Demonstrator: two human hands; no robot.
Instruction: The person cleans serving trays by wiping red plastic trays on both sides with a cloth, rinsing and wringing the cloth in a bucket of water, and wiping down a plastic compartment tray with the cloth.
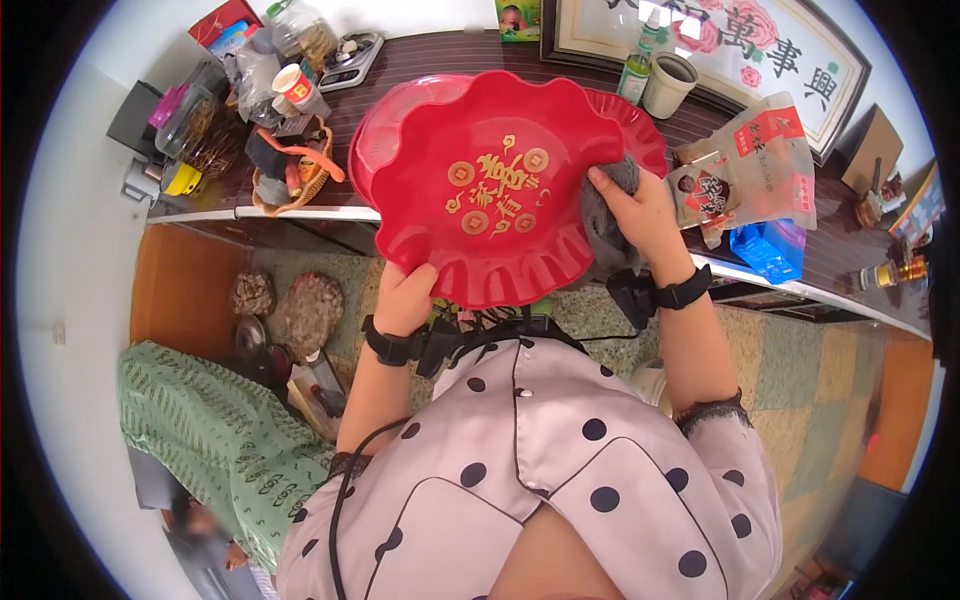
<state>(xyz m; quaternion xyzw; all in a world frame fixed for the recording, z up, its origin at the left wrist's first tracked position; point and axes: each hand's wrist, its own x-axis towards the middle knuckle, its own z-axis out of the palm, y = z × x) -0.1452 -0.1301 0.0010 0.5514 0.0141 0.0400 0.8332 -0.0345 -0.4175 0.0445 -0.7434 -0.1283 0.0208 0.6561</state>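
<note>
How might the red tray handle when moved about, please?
The red tray is probably stiff, showing no sag between the left hand and right hand. Its glossy surface may feel slippery; its thin rim suggests lightness.

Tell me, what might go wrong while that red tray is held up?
The red tray might slip: the left hand grips only its rim, and the right hand holds a gray cloth against it. A swing of the right hand might also knock down the blue packet, which sits at the counter's front edge.
</note>
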